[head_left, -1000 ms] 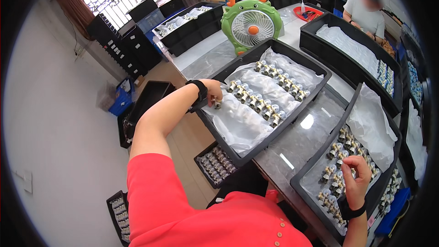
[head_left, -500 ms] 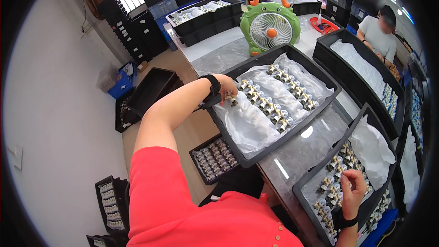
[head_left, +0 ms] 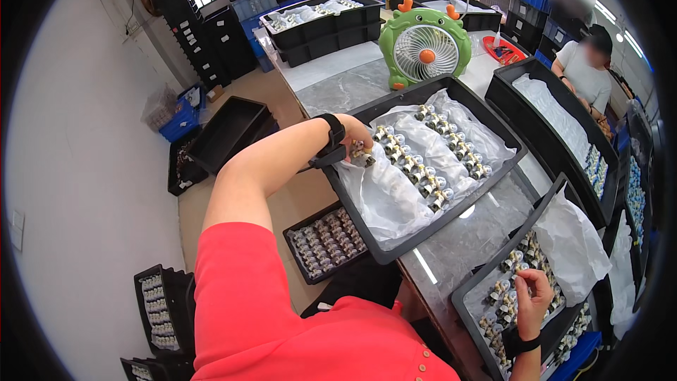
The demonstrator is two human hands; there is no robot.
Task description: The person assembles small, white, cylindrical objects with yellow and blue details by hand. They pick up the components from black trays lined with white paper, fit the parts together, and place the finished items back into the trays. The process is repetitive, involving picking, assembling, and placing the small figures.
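My left hand (head_left: 358, 134) is over the left part of a black tray (head_left: 384, 252), its fingers closed round a small figurine (head_left: 364, 158) with a dark base, at the left end of a row. Rows of like figurines (head_left: 417, 168), with clear rounded tops, gold-coloured parts and dark bases, stand there between folds of white sheet (head_left: 381, 194). My right hand (head_left: 534, 302) is above a second black tray (head_left: 462, 303) at lower right. Its thumb and fingers pinch at a small figurine (head_left: 520, 267), partly hidden by the fingertips.
A green animal-shaped fan (head_left: 425, 53) stands beyond the near tray. A long black tray (head_left: 508, 88) lies on the right, with a co-worker (head_left: 589, 74) behind it. Stacked trays (head_left: 328, 46) and a red dish (head_left: 505, 51) are farther back. More figurine trays (head_left: 326, 243) sit low at left.
The view has shifted slightly. My left hand stays at the row's left end with the figurine. My right hand has moved a little left, its fingertips now at a figurine.
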